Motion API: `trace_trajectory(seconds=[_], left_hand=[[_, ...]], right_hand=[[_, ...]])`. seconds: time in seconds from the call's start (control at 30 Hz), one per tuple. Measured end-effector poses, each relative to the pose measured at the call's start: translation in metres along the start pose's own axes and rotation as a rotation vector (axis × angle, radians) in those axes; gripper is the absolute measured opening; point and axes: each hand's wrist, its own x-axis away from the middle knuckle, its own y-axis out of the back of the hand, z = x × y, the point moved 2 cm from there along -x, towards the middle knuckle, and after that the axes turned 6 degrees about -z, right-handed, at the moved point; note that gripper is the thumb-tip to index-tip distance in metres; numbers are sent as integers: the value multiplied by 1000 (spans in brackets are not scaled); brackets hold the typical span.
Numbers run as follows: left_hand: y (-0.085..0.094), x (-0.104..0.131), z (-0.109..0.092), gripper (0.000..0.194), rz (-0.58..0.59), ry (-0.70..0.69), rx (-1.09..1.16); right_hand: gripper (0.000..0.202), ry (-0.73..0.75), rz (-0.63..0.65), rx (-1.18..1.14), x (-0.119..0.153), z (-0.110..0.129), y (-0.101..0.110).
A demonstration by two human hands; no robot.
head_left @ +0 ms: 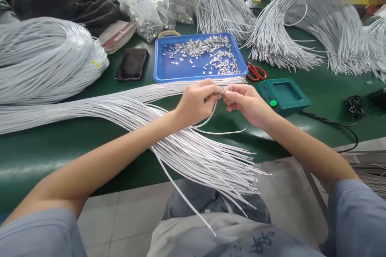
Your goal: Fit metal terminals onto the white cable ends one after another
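My left hand (199, 101) is closed around a white cable (211, 117), near its end; the cable loops down below the fingers. Against its fingertips, my right hand (247, 102) pinches a small metal piece (222, 92) at the cable's tip, mostly hidden by the fingers. Beneath my left forearm lies a thick bundle of white cables (193, 148), its loose ends fanned out over the table's front edge. A second row of white cables (157, 89) runs behind my left hand. Just beyond both hands, a blue tray (171, 73) holds many small metal pieces (208, 46).
Right of the hands sits a green device (285, 94) with a cord. Red-handled scissors (256, 72) lie by the tray, a dark phone (132, 64) to its left. Coiled cables (45, 60), bags of metal parts (150, 16) and more cable bundles (277, 36) surround the green table (75, 156).
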Motion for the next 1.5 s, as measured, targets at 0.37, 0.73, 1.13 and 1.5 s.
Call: trace_trajectory(seconds=[0.37, 0.73, 1.13, 1.5], left_hand=[[-27, 15, 16, 31, 188, 790, 461], [-21, 13, 14, 33, 195, 926, 572], [-24, 10, 15, 32, 187, 990, 612], [-24, 11, 17, 31, 198, 968, 507]], right_hand=[[18, 175, 108, 1238, -9, 11, 66], [27, 161, 227, 1500, -11, 6, 69], [21, 112, 119, 1567, -11, 13, 44], [14, 176, 94, 1522, -12, 6, 34]])
